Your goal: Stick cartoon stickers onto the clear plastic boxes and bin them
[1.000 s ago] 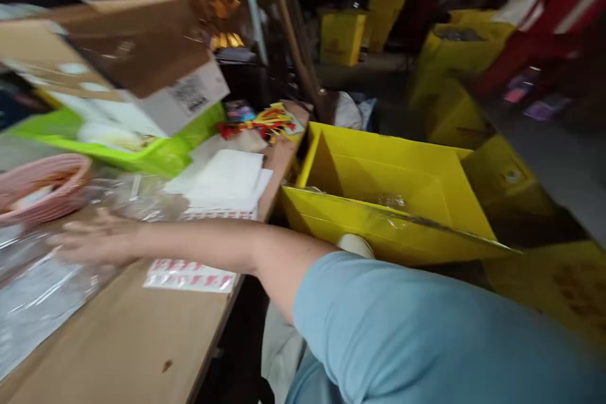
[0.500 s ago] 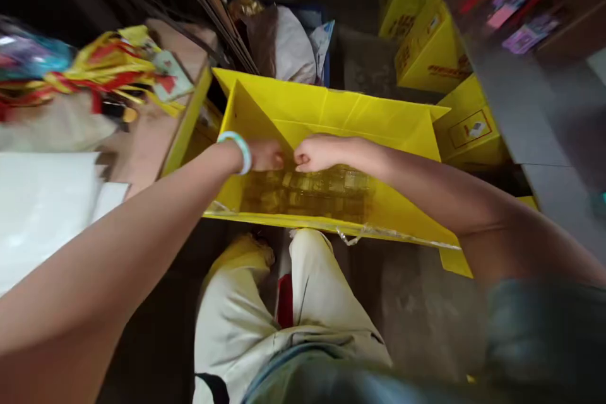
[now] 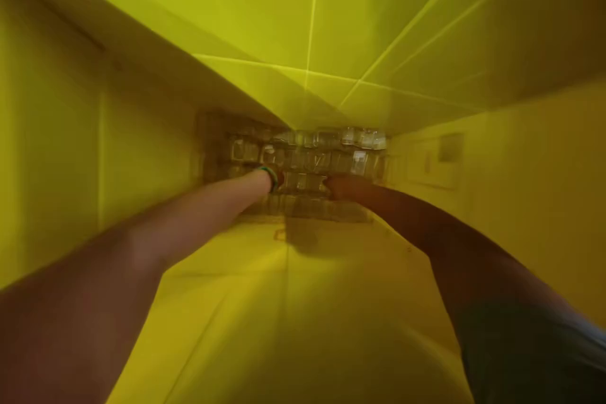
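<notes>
Deep inside a tall yellow box [image 3: 265,6], rows of small clear packs [image 3: 298,158] lie at the bottom. My left hand [image 3: 279,179], below a light bracelet, reaches down to the packs from the left; it is small, dark and blurred. From the right, my right hand [image 3: 337,187] is at the same row of packs, a short gap away from my left one. The fingers of both hands are too blurred and shaded to read, and whether they grip a pack does not show.
Yellow walls surround both arms on every side. A printed rectangular mark [image 3: 435,161] is on the right wall. Creases run along the far wall, and the near wall slopes below my arms.
The view has moved down into the box, and the room around it has left the picture. Both hands have gone from above the packs, where they were closed, down to them.
</notes>
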Motion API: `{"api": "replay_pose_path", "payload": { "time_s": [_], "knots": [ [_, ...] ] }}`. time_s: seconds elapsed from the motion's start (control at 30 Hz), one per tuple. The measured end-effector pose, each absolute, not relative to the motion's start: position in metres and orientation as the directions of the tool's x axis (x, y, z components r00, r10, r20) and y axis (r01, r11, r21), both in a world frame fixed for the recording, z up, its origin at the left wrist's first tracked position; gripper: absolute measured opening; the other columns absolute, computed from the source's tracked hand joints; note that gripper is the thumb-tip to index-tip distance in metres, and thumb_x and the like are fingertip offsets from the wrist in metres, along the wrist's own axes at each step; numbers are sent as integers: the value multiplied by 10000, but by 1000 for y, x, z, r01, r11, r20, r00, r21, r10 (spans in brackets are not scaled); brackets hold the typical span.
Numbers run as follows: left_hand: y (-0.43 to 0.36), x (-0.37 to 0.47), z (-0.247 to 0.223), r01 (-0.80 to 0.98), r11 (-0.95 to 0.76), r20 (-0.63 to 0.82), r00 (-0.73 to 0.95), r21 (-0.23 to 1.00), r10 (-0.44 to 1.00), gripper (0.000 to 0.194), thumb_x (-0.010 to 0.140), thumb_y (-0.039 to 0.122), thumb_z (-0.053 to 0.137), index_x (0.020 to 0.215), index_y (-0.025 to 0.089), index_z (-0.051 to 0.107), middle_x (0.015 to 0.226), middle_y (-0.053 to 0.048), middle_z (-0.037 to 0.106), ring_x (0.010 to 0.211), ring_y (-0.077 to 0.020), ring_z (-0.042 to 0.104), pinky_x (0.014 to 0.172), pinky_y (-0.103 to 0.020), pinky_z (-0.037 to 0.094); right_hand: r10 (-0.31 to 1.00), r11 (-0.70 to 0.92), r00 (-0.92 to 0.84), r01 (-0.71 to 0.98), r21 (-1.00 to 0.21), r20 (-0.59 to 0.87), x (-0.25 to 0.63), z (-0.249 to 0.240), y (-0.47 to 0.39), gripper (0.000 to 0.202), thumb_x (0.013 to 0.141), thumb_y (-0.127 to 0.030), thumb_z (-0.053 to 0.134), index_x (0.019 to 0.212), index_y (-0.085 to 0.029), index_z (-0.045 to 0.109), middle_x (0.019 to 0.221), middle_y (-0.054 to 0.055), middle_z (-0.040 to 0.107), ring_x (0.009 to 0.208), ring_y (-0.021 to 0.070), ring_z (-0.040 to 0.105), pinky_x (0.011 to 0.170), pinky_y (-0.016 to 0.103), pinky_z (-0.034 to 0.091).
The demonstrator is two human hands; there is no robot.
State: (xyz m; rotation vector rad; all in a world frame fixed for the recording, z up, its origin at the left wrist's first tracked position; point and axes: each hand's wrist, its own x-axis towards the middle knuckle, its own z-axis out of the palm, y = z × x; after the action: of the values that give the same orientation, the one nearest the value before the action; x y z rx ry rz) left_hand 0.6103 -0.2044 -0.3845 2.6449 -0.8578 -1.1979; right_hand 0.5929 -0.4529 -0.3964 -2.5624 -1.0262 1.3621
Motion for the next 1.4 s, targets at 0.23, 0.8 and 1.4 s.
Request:
{"api": "replay_pose_path", "payload": {
  "time_s": [0.23, 0.8, 1.4],
  "knots": [
    [-227, 539, -443, -469, -796, -734, 368, 383, -571, 377, 898, 343, 568, 1225, 157, 541, 1238, -106, 569, 1065, -229, 591, 883, -447, 518, 386, -859, 404, 485, -163, -830, 492, -443, -539, 1197, 587, -402, 809, 1532, -209, 100, 1590, 153, 167, 1395, 455, 230, 1073, 613, 257],
    [-220, 479, -493, -479, -829, -731, 449, 288, -513, 634, 906, 124, 371, 1509, 247, 220, 1542, -163, 299, 1422, -341, 263, 1095, -595, 235, 79, -954, 494, 289, 78, -866, 449, -475, -567, 1199, 671, -354, 745, 1507, -292, -113, 1605, 139, 97, 1426, 456, 127, 1048, 683, 216],
    [-202, 515, -471, -514, -776, -708, 388, 365, -590, 1011, 622, 211, 726, 1492, 153, 214, 1466, -232, 348, 1343, -408, 297, 1097, -623, 180, 25, -996, 616, 81, 32, -787, 463, -471, -549, 1095, 653, -315, 694, 1505, -256, 10, 1511, 177, 250, 1317, 415, 259, 957, 519, 371]
  ]
}}
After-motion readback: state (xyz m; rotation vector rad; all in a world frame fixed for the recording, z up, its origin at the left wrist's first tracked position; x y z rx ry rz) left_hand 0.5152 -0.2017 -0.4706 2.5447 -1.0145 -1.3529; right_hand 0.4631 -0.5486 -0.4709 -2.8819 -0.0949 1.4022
